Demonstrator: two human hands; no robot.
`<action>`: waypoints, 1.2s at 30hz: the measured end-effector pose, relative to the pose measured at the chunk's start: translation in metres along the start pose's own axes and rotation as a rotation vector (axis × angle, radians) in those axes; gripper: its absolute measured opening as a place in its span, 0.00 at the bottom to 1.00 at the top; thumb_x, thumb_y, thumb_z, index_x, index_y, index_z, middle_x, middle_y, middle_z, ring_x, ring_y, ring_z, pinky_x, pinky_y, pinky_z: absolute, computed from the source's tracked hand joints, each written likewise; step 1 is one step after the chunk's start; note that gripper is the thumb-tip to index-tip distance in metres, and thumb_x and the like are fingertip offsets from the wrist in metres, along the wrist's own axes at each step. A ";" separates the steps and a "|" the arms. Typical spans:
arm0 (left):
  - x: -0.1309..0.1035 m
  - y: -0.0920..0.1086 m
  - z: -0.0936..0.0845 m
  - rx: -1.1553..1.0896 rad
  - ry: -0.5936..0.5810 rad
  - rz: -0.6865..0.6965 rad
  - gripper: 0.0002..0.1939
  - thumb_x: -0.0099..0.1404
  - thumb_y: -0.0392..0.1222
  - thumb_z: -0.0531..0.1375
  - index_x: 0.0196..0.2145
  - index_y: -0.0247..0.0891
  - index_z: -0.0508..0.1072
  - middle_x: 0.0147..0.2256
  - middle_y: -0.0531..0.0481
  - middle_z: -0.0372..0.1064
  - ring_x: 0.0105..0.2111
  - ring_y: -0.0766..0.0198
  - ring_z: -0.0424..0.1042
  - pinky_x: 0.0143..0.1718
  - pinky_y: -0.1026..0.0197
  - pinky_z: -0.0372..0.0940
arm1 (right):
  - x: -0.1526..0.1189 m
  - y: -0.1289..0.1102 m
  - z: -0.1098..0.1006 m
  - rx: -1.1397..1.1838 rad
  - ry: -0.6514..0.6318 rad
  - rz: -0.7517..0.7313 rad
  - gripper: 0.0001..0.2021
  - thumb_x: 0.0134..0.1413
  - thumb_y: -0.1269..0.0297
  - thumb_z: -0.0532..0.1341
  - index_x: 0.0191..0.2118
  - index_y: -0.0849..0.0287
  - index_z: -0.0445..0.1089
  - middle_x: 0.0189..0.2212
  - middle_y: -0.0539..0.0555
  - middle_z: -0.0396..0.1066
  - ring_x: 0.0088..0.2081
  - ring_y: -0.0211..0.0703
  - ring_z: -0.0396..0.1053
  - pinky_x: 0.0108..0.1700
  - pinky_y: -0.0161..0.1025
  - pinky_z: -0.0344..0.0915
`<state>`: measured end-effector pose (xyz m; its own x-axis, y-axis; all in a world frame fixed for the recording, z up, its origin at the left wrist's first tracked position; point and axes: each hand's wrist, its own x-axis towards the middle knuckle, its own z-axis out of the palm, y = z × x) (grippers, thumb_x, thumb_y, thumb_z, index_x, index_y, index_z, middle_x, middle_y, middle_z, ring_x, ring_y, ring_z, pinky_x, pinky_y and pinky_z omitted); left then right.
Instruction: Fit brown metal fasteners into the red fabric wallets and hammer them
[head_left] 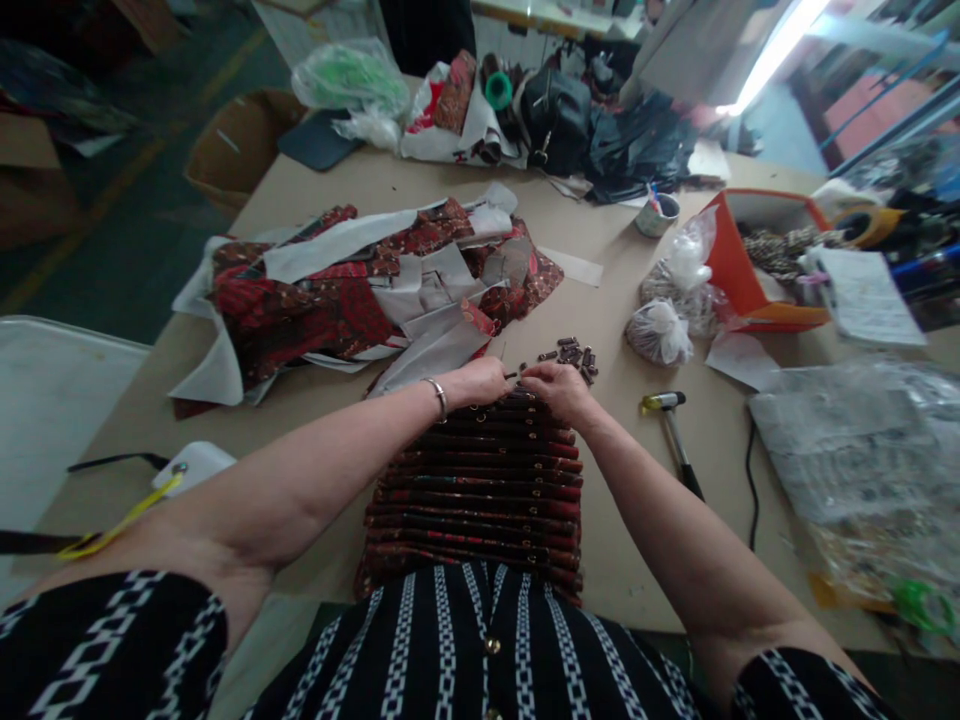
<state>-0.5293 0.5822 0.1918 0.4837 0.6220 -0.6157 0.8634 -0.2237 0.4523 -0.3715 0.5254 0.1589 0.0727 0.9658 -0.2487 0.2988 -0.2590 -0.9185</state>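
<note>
A long row of dark red patterned fabric pieces [480,500] lies overlapped in front of my body, with small metal fittings along it. At its far end my left hand [484,382] is closed round a thin dark tool [511,375], whose tip points to the right. My right hand [553,388] is close beside it, fingers pinched at the top piece; what they hold is too small to make out. Just beyond my right hand lies a loose pile of small dark metal parts [574,355].
Patterned fabric and white sheets [337,300] are heaped at the left. To the right are a hammer [679,440], tied plastic bags [660,330], an orange box [787,315] and plastic-wrapped packs [840,450]. A cup [656,215] and black bags [559,115] stand farther back.
</note>
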 end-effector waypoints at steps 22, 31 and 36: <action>-0.028 0.008 0.009 -0.839 -0.015 0.104 0.14 0.58 0.49 0.58 0.23 0.35 0.67 0.19 0.54 0.62 0.18 0.71 0.58 0.20 0.66 0.55 | -0.029 -0.003 0.001 -0.258 0.058 -0.219 0.07 0.52 0.65 0.57 0.31 0.57 0.72 0.23 0.49 0.70 0.27 0.38 0.68 0.35 0.34 0.65; -0.021 0.002 0.018 -0.742 -0.032 0.042 0.09 0.56 0.42 0.59 0.22 0.35 0.68 0.18 0.56 0.61 0.18 0.70 0.58 0.20 0.66 0.54 | -0.035 0.002 -0.002 -0.503 0.021 -0.247 0.12 0.56 0.65 0.55 0.39 0.56 0.75 0.38 0.53 0.75 0.39 0.39 0.71 0.46 0.34 0.65; -0.009 0.005 0.023 -0.489 0.047 0.015 0.09 0.51 0.39 0.62 0.17 0.35 0.69 0.13 0.58 0.55 0.17 0.71 0.52 0.20 0.65 0.46 | -0.027 0.019 -0.006 -0.549 -0.034 -0.043 0.10 0.50 0.68 0.58 0.34 0.57 0.77 0.26 0.49 0.76 0.29 0.38 0.71 0.35 0.32 0.66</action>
<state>-0.5264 0.5587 0.1849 0.4789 0.6573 -0.5819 0.6823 0.1385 0.7178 -0.3620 0.4947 0.1503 0.0214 0.9722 -0.2330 0.7537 -0.1688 -0.6352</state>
